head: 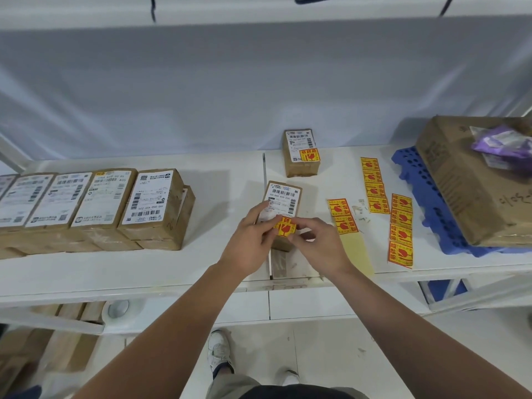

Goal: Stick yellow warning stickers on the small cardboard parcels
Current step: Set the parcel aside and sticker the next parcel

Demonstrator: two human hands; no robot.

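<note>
Both hands meet over the near end of one small parcel [283, 207] lying flat on the white table [201, 266], shipping label up. Left hand [251, 243] — fingers spread across the label's near part, thumb and forefinger pinching the left edge of a yellow warning sticker [285, 226]. Right hand [318, 244] pinches the sticker's right edge with curled fingertips. Sticker sits at the parcel's near end, slightly bowed; cannot tell whether it is pressed flat yet.

Beyond it, a second parcel [301, 152] near the back wall, well apart, with a yellow sticker already on its lower right corner.

Just right of the hands: a short strip of two stickers [342, 216] with bare backing paper [357, 254] trailing toward the table edge. Further right, two longer sticker strips [374, 185] [401, 230], side by side.

Left side — a row of labelled parcels [95, 205], packed touching one another, none showing a yellow sticker.

Far right, a large cardboard box [466, 182] rests on a blue perforated pallet [426, 203], with a purple plastic bag [506, 146] on top of the box.
</note>
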